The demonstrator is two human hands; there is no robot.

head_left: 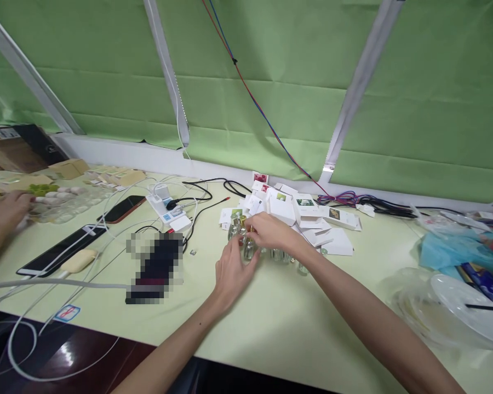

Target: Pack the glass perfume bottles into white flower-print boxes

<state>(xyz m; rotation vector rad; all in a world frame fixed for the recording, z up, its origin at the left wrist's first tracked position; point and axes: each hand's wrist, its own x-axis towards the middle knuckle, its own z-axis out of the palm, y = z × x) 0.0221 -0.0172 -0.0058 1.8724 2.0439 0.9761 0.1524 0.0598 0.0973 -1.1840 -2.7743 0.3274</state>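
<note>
Several small clear glass bottles [248,250] with coloured caps are grouped on the pale table at the centre. My left hand [231,272] is curled round one of them, thumb on its right side and fingers on its left. From above and the right, my right hand [271,231] reaches over with bent fingers gripping at the top of a bottle; its fingertips are partly hidden. More bottles [281,255] stand in a row under my right wrist, partly covered by it. Just behind lies a heap of small white cartons [281,207] with flower pictures.
To the left are a power strip [168,210], phones [123,209], tangled white cables and a blurred dark object [158,268]. Another person's hand [8,213] touches a clear tray [68,205] at far left. Plastic tubs [443,306] and a blue bag [447,250] sit right.
</note>
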